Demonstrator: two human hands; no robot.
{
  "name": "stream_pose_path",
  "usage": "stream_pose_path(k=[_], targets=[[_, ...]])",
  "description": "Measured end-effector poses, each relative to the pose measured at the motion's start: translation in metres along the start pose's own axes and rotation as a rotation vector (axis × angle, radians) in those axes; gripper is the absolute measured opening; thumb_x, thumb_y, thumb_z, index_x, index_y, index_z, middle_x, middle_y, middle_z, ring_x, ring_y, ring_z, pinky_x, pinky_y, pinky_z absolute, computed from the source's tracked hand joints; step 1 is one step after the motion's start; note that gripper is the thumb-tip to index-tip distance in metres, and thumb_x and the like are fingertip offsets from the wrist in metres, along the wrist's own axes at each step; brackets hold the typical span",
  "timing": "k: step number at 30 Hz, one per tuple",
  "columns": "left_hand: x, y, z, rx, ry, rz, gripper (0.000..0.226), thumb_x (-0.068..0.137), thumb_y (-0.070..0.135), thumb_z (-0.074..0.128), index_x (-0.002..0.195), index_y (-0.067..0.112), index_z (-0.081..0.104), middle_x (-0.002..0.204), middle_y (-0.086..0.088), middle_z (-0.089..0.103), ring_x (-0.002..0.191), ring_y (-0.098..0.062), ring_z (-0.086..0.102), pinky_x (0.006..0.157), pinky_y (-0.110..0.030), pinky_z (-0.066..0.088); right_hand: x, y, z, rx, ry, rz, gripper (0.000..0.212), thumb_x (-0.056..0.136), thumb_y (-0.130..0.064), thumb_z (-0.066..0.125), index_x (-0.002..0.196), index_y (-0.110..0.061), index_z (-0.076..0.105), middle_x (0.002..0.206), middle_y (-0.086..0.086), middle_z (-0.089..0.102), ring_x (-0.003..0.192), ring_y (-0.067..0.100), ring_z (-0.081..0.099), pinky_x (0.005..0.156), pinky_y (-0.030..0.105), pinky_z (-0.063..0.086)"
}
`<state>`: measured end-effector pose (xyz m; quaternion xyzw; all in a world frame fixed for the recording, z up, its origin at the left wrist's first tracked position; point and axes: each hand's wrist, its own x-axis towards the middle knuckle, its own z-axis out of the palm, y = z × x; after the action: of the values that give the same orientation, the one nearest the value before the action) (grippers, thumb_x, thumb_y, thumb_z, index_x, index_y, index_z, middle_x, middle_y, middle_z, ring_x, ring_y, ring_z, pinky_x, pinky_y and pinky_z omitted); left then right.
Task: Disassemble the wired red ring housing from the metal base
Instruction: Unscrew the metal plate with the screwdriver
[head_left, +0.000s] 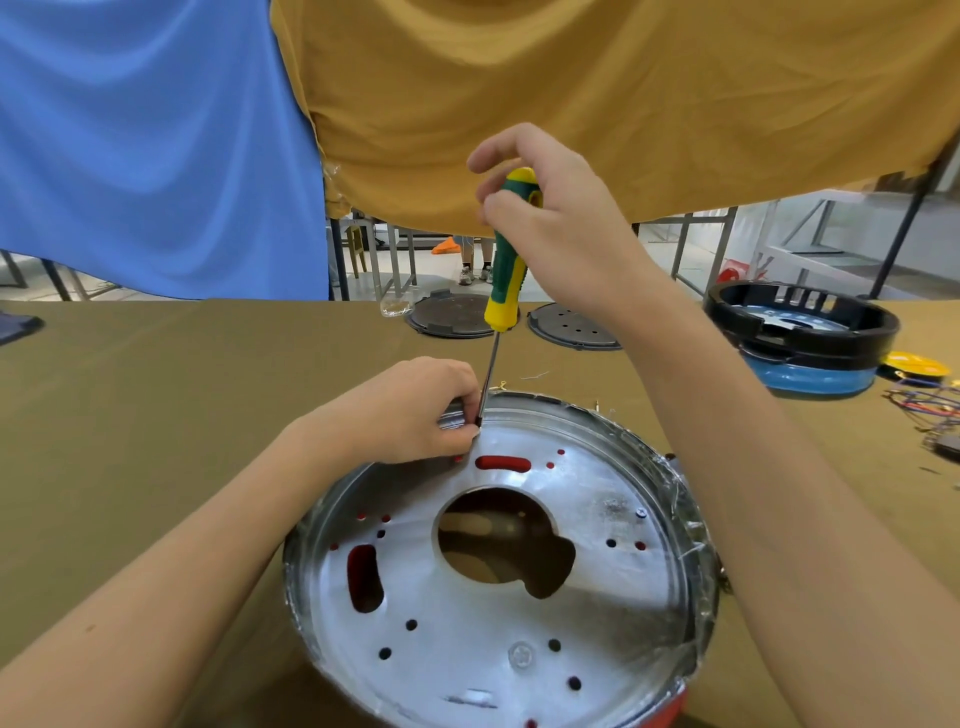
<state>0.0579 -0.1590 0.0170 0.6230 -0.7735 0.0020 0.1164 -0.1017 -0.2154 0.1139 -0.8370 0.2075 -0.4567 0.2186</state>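
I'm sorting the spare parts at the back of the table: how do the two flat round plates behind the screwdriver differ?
The left plate looks dark brown with a plain face; the right plate is greyer and dotted with holes. The screwdriver handle overlaps the left plate, the right forearm the right one. Both lie flat on the table.

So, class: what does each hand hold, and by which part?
The right hand grips the screwdriver by its handle top. The left hand pinches its shaft near the tip, at the metal base.

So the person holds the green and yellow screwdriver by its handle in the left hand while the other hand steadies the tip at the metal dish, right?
Not quite: the head view shows the right hand gripping the screwdriver handle, while the left hand pinches near the tip at the metal dish.
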Motion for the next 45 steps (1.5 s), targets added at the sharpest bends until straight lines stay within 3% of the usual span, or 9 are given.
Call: stream_pose_path(k=[2, 6, 11, 20, 23, 29, 35, 40, 45], targets=[[0.0, -0.001, 0.0, -0.018, -0.012, 0.003, 0.016, 0.089, 0.031, 0.068, 0.08, 0.037, 0.056, 0.095, 0.019, 0.056, 0.085, 0.0, 0.055, 0.076, -0.012, 0.042, 0.001, 0.005, 0.001, -0.116, -0.034, -0.003, 0.021, 0.098, -0.027, 0.053, 0.118, -0.02, 0.053, 0.085, -0.001, 0.052, 0.068, 0.009, 0.046, 0.059, 0.02, 0.04], [0.0, -0.005, 0.002, -0.078, -0.007, 0.033, 0.002, 0.09, 0.028, 0.069, 0.089, 0.027, 0.067, 0.101, 0.019, 0.058, 0.092, 0.001, 0.057, 0.088, -0.017, 0.045, 0.001, 0.012, -0.001, -0.227, -0.003, -0.005, 0.029, 0.096, -0.035, 0.061, 0.122, -0.027, 0.054, 0.093, -0.007, 0.044, 0.074, 0.002, 0.043, 0.063, 0.0, 0.033], [-0.001, -0.002, 0.002, -0.123, 0.039, 0.016, 0.02, 0.089, 0.031, 0.068, 0.076, 0.037, 0.054, 0.093, 0.021, 0.055, 0.087, 0.001, 0.055, 0.078, -0.013, 0.039, 0.001, 0.008, 0.0, -0.089, 0.089, -0.052, 0.028, 0.095, -0.022, 0.064, 0.121, -0.022, 0.055, 0.097, -0.009, 0.055, 0.078, 0.0, 0.051, 0.067, 0.002, 0.039], [-0.01, -0.004, -0.022, -0.426, 0.118, -0.147, 0.002, 0.085, 0.026, 0.068, 0.083, 0.025, 0.069, 0.099, 0.013, 0.071, 0.088, -0.003, 0.067, 0.081, -0.026, 0.056, 0.005, 0.008, -0.009, 0.007, 0.339, -0.048, 0.029, 0.097, -0.019, 0.061, 0.124, -0.015, 0.053, 0.098, -0.015, 0.05, 0.08, -0.007, 0.052, 0.071, 0.003, 0.042], [-0.021, -0.022, -0.051, -0.375, 0.028, -0.244, 0.006, 0.085, 0.028, 0.07, 0.081, 0.025, 0.072, 0.095, 0.02, 0.072, 0.081, 0.003, 0.067, 0.076, -0.018, 0.052, 0.007, 0.011, -0.014, 0.032, 0.392, -0.022, 0.028, 0.098, -0.019, 0.058, 0.125, -0.015, 0.052, 0.097, -0.018, 0.048, 0.08, -0.014, 0.05, 0.073, 0.002, 0.041], [-0.039, -0.062, -0.06, 0.024, -0.381, -0.529, 0.013, 0.084, 0.034, 0.073, 0.081, 0.021, 0.072, 0.083, 0.003, 0.072, 0.067, -0.011, 0.063, 0.064, -0.023, 0.052, 0.006, 0.017, -0.011, -0.009, 0.302, 0.007, 0.028, 0.098, -0.023, 0.059, 0.125, -0.018, 0.053, 0.092, -0.02, 0.047, 0.072, -0.019, 0.049, 0.065, 0.001, 0.039], [-0.036, -0.072, -0.044, 0.046, -0.522, -0.568, 0.005, 0.084, 0.025, 0.075, 0.089, 0.025, 0.075, 0.077, 0.014, 0.07, 0.052, 0.011, 0.06, 0.05, -0.01, 0.045, 0.006, 0.019, -0.008, -0.052, 0.213, 0.011, 0.027, 0.098, -0.024, 0.06, 0.124, -0.02, 0.054, 0.092, -0.019, 0.049, 0.078, -0.004, 0.051, 0.064, 0.001, 0.041], [-0.038, -0.074, -0.044, 0.059, -0.532, -0.565, 0.013, 0.086, 0.025, 0.073, 0.098, 0.023, 0.076, 0.081, 0.012, 0.071, 0.067, 0.004, 0.063, 0.057, -0.014, 0.048, 0.005, 0.021, -0.008, -0.067, 0.158, 0.026, 0.028, 0.097, -0.025, 0.061, 0.123, -0.022, 0.054, 0.094, -0.019, 0.049, 0.075, -0.006, 0.054, 0.062, 0.0, 0.043], [-0.03, -0.05, -0.05, -0.289, -0.234, -0.422, 0.024, 0.099, 0.039, 0.052, 0.106, 0.024, 0.07, 0.096, 0.011, 0.072, 0.081, -0.002, 0.07, 0.068, -0.018, 0.055, 0.006, 0.022, -0.009, -0.082, 0.144, 0.033, 0.03, 0.097, -0.026, 0.062, 0.125, -0.021, 0.053, 0.093, -0.018, 0.049, 0.076, 0.0, 0.053, 0.064, 0.003, 0.045]])
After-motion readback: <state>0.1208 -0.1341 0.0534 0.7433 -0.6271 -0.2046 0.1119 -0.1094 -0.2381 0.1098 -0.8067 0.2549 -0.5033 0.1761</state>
